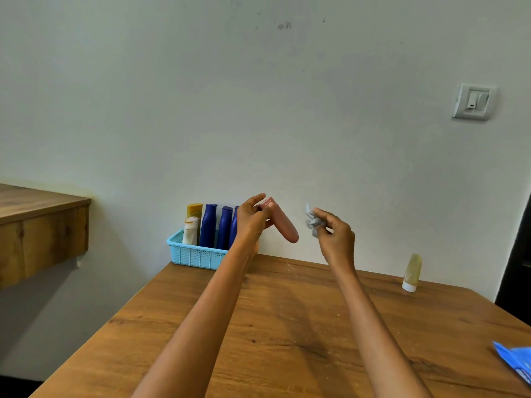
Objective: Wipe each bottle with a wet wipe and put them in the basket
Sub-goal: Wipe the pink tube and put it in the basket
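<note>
Left hand [250, 218] pinching the slim pink plastic bottle [283, 224] aloft beside the light-blue plastic basket [195, 255], right hand [334, 232] clutching a crumpled grey wet wipe [312, 221], just apart

Basket [195, 255] sits at the far left corner of the table [287, 326], against the wall; several bottles [208, 226] stand upright in it. Left hand [251, 218] holds a bottle [283, 225] tilted in the air, above the table, right of the basket. Right hand [334, 234], just right of that, pinches a crumpled wipe [313, 221]. A tube [412, 272] stands cap-down far right. A wipe packet [515, 361] lies at the near right edge.
</note>
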